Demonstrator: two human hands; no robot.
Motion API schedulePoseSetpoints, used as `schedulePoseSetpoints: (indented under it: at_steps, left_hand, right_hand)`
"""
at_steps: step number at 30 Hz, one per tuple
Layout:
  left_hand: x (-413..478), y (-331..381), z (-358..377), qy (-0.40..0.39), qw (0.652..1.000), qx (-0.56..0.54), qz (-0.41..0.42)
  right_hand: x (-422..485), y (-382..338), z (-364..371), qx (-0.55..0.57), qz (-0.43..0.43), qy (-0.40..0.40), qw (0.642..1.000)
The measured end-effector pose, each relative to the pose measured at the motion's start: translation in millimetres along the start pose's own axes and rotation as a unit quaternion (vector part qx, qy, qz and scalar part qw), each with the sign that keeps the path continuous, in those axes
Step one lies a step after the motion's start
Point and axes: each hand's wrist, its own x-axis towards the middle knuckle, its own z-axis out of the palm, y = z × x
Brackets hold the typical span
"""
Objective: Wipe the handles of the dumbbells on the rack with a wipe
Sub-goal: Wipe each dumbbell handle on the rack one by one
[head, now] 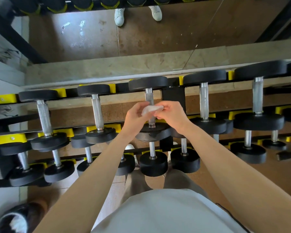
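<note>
While the left hand (pixel 136 116) and right hand (pixel 172 115) pinch the wipe (pixel 150 109) in curled fingers at mid-frame, wrapping it fully round the handle (pixel 148 97) behind seems wise.

You have one crumpled white wipe (pixel 151 109) and two hands on it, your left hand (pixel 136 113) and your right hand (pixel 171 113). Both pinch it over the middle black round-headed dumbbell with the knurled steel handle (pixel 149 96).

Counting that dumbbell, the top row of the black steel rack with yellow cradles (pixel 173 96) carries five whole dumbbells: two to its left and two to its right. A sixth shows only in part, farthest to its right.

Below it you can count at least eight more steel handles on the lower rows, but overlap hides the exact number.

Far above it are two white shoes (pixel 119 16).
</note>
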Motion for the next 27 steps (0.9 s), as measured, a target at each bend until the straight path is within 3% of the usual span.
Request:
schedulePoseSetpoints:
  at_steps: [5, 11, 15, 17, 19, 23, 27]
  left_hand:
    - [6, 10, -10, 0.012, 0.998, -0.060, -0.034]
    - [34, 21, -22, 0.104, 0.965, -0.194, -0.141]
    - [46, 20, -18, 0.058, 0.933, -0.295, -0.196]
    - [47, 15, -14, 0.040, 0.946, -0.268, -0.175]
    - [49, 12, -10, 0.089, 0.954, -0.229, -0.171]
    - [59, 3, -10, 0.226, 0.934, -0.201, -0.191]
    - [67, 5, 0, 0.235, 0.927, -0.202, -0.210]
  right_hand:
    - [11, -17, -9, 0.201, 0.046, 0.038, 0.978]
    - [33, -22, -1, 0.180, 0.103, 0.117, 0.971]
    - [49, -20, 9, 0.180, 0.130, 0.157, 0.962]
    - [56, -18, 14, 0.173, 0.138, 0.165, 0.961]
    - [61, -13, 18, 0.134, 0.130, 0.169, 0.968]
    - [64, -10, 25, 0.091, 0.109, 0.159, 0.977]
    - [62, -7, 28, 0.106, 0.112, 0.183, 0.971]
